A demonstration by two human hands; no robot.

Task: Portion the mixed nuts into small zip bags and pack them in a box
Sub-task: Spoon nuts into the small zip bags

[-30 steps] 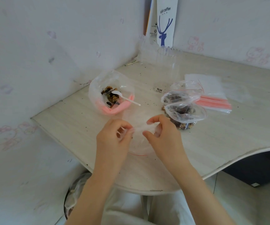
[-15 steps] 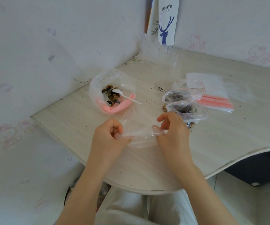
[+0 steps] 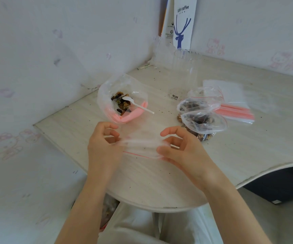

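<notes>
Clear plastic, an empty zip bag (image 3: pixel 142 147) with a red seal line, is stretched above the worktop (image 3: pixel 159 182) at centre frame. The left hand (image 3: pixel 105 143) and right hand (image 3: pixel 182 150) each keep a pinching grip clamped on one end of it. This looks like opening a fresh bag. Next its mouth must be parted so the white spoon (image 3: pixel 138 105), resting in the big nut bag (image 3: pixel 107 95) above the left hand, can fill it.

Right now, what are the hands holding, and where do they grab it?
One empty clear zip bag, stretched between them: the left hand pinches its left edge, the right hand its right edge.
</notes>
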